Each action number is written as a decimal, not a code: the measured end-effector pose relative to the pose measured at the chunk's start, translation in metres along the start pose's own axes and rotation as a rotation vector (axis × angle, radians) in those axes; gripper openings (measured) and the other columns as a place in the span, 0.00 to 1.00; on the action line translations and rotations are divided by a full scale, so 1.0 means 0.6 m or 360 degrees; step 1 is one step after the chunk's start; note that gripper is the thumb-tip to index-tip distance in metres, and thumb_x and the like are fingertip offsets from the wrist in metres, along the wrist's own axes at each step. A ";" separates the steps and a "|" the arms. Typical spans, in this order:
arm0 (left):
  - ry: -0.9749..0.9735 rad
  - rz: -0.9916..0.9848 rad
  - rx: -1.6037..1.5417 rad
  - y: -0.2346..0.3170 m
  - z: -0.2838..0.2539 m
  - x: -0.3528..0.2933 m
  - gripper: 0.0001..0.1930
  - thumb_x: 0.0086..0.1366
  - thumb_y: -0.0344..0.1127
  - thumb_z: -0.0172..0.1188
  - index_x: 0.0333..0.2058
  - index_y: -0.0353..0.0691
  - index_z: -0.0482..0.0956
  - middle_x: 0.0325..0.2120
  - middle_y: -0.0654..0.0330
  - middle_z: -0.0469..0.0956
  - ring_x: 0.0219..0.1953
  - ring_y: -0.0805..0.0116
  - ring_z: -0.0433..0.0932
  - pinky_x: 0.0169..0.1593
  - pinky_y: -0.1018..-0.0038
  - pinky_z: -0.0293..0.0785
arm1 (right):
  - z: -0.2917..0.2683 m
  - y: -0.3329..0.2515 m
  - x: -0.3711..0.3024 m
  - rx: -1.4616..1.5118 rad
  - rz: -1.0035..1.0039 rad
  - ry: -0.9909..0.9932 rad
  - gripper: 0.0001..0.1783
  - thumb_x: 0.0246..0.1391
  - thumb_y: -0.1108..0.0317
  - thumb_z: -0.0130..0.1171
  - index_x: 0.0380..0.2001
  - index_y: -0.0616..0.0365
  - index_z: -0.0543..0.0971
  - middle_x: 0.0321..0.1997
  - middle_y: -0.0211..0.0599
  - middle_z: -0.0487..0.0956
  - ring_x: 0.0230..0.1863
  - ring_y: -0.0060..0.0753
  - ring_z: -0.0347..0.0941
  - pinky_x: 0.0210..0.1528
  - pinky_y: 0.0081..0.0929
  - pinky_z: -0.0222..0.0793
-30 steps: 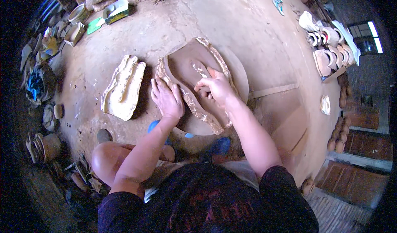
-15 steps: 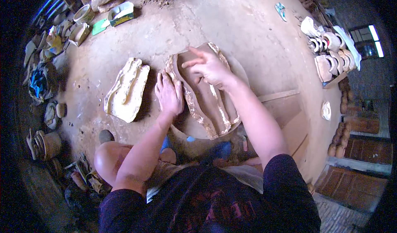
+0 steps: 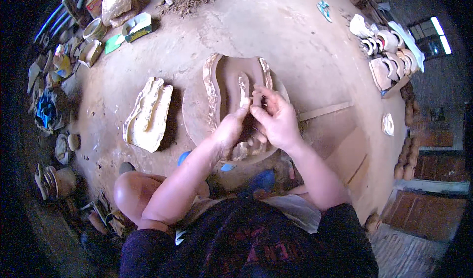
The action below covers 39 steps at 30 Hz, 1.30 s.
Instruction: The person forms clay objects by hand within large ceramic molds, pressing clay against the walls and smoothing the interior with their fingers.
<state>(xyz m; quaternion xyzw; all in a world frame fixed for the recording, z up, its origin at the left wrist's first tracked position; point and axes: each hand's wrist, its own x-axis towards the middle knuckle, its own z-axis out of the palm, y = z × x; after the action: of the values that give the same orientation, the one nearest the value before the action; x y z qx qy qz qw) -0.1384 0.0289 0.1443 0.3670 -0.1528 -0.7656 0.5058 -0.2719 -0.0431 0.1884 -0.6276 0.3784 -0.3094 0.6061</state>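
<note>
A plaster mould (image 3: 211,88) with a brown clay lining stands on a round board (image 3: 191,113) in front of me. Along its middle runs a pale raised ridge (image 3: 243,86). Both hands meet over the mould's right half. My right hand (image 3: 278,122) is closed, its thumb and fingertips pinching what looks like a small piece of brown clay (image 3: 256,99). Close beside it is my left hand (image 3: 232,130), thumb pointing up at the ridge; its other fingers are blurred and partly hidden. A second cream-coloured mould piece (image 3: 150,115) lies on the floor to the left.
Clay crumbs (image 3: 185,2) are heaped at the far side. Tubs (image 3: 137,27), a pale block (image 3: 117,4) and bags crowd the far left. Curved clay pieces (image 3: 389,71) are stacked at the right. A flat wooden board (image 3: 330,135) lies right of the round board.
My left hand has left the mould's left edge and come to the middle. My right hand has drawn nearer and closed its fingers. The mould has turned slightly on the board.
</note>
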 end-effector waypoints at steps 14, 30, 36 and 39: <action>0.0220 -0.0070 0.0403 -0.039 -0.024 -0.020 0.27 0.77 0.59 0.50 0.42 0.38 0.81 0.28 0.63 0.80 0.26 0.74 0.76 0.30 0.72 0.71 | -0.046 0.002 -0.052 -0.1258 -0.0498 -0.0521 0.14 0.61 0.61 0.64 0.34 0.63 0.82 0.35 0.50 0.78 0.40 0.55 0.77 0.45 0.47 0.75; 0.1408 0.1250 0.1793 0.001 -0.190 0.062 0.21 0.79 0.45 0.46 0.47 0.31 0.80 0.46 0.39 0.79 0.50 0.40 0.77 0.56 0.53 0.71 | -0.138 0.101 0.123 -0.0713 0.0185 0.0029 0.16 0.62 0.75 0.63 0.52 0.69 0.81 0.40 0.36 0.84 0.35 0.22 0.78 0.37 0.23 0.77; 0.1470 0.1102 0.1399 -0.020 -0.217 0.062 0.28 0.79 0.52 0.43 0.47 0.29 0.80 0.42 0.39 0.81 0.47 0.41 0.79 0.55 0.55 0.71 | -0.108 0.092 0.201 -0.1251 0.0160 -0.0032 0.18 0.59 0.56 0.66 0.42 0.61 0.86 0.39 0.52 0.87 0.43 0.49 0.85 0.49 0.41 0.78; 0.1449 0.1100 0.0991 -0.006 -0.206 0.058 0.29 0.78 0.55 0.44 0.49 0.29 0.78 0.42 0.38 0.81 0.48 0.42 0.79 0.54 0.55 0.71 | -0.083 0.078 0.230 -0.1572 0.0040 -0.0084 0.18 0.57 0.58 0.66 0.42 0.62 0.86 0.40 0.55 0.86 0.44 0.54 0.85 0.50 0.43 0.78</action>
<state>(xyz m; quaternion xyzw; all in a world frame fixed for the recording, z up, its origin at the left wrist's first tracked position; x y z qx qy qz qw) -0.0597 0.0168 0.0433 0.7139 -0.2472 -0.2465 0.6071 -0.2465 -0.1857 0.1358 -0.8427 0.4720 -0.0697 0.2493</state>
